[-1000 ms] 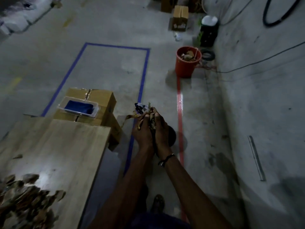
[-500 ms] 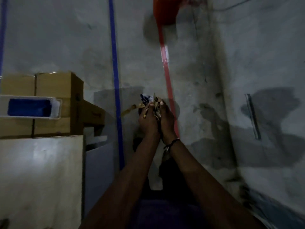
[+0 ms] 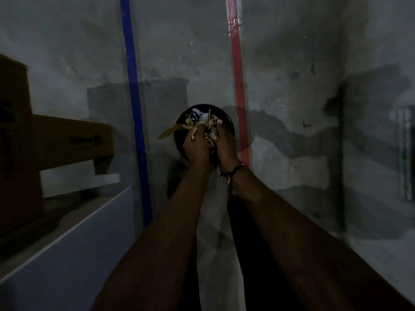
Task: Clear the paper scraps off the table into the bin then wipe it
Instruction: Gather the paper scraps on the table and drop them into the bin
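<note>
Paper scraps (image 3: 207, 129) = v. light, limp, loose bits, yellowish strips w/ some white and bluish pieces mixed in. Nothing stiff, nothing fragile, but they don't stay together on their own: any gap btwn my palms and bits will probably flutter out, esp. the long yellow strip sticking out to the left. Best hold, I reckon, is what I've got: squeeze the wad from both sides, palms as walls, fingers closing the far end. No pinching single pieces, too slow.

My left hand (image 3: 195, 143) and right hand (image 3: 226, 144) are pressed together side by side, fingers curled round the bundle, scraps poking out at the fingertips and thru the seam btwn the palms. Both arms stretched out straight ahead and down, wrists close, dark band on my right wrist.

Scraps are in my hands, right over the round black bin (image 3: 179, 135) on the floor, which sits btwn the blue tape line (image 3: 134, 104) at left and the red tape line (image 3: 238, 81) at right. Bin mouth is mostly hidden behind my hands, so can't tell how full it is.

Cardboard boxes (image 3: 74, 140) sit at the left; a pale edge near left prob. belongs to the table (image 3: 67, 239), not sure.
</note>
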`<action>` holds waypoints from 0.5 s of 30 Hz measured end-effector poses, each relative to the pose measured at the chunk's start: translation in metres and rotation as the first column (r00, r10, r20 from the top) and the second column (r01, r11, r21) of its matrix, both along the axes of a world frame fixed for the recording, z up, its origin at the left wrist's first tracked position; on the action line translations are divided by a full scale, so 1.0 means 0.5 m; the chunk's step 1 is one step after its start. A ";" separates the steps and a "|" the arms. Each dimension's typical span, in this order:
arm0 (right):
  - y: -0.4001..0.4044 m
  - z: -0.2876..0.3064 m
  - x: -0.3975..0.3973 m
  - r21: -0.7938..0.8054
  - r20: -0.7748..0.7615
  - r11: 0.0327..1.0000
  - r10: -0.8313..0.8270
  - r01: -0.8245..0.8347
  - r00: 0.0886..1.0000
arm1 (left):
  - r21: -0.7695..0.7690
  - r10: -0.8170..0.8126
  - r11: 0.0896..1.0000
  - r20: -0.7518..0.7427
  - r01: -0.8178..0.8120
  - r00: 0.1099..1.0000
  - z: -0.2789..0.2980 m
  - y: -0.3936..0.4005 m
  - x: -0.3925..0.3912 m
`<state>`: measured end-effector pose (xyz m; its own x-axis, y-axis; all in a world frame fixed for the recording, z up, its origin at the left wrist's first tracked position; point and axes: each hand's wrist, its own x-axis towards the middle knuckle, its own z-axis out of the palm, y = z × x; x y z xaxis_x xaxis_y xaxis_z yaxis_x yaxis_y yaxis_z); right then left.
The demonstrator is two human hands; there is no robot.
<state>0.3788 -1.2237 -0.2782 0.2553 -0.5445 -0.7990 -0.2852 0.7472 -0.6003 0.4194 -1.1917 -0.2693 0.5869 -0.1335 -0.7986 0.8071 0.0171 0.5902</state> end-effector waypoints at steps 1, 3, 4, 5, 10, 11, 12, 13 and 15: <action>-0.010 -0.056 0.003 0.047 0.000 0.999 0.021 -0.021 1.000 | 0.025 -0.023 0.999 -0.008 0.024 1.000 -0.050 -0.007 0.008; -0.028 -0.132 0.003 0.108 -0.049 0.991 0.082 -0.076 0.995 | 0.082 -0.074 0.994 -0.060 0.078 0.995 -0.145 -0.010 0.021; -0.039 -0.166 0.005 0.109 -0.061 0.990 0.093 -0.086 0.994 | 0.106 -0.092 0.989 -0.088 0.101 0.992 -0.201 -0.008 0.025; -0.047 -0.201 0.006 0.119 -0.072 0.988 0.106 -0.097 0.992 | 0.131 -0.122 0.982 -0.101 0.135 0.987 -0.273 -0.002 0.025; -0.075 -0.508 -0.021 0.215 0.040 0.958 0.186 -0.190 0.982 | 0.153 -0.266 0.949 -0.071 0.274 0.961 -0.391 0.000 0.031; -0.082 -0.508 -0.025 0.225 0.035 0.955 0.191 -0.194 0.981 | 0.139 -0.259 0.954 -0.073 0.267 0.963 -0.387 -0.002 0.033; -0.086 -0.481 -0.022 0.223 0.005 0.956 0.194 -0.190 0.981 | 0.116 -0.237 0.963 -0.072 0.244 0.969 -0.385 -0.003 0.034; -0.088 -0.417 -0.011 0.217 -0.031 0.960 0.187 -0.176 0.982 | 0.104 -0.231 0.966 -0.078 0.238 0.970 -0.387 -0.001 0.033; -0.092 -0.355 -0.009 0.221 -0.044 0.961 0.180 -0.166 0.983 | 0.114 -0.222 0.965 -0.114 0.235 0.968 -0.415 0.008 0.030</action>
<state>0.3745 -1.2699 -0.4556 0.2755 -0.3097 -0.9100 -0.4536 0.7928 -0.4072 0.4342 -1.1879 -0.4770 0.4691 -0.1501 -0.8703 0.8356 -0.2435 0.4924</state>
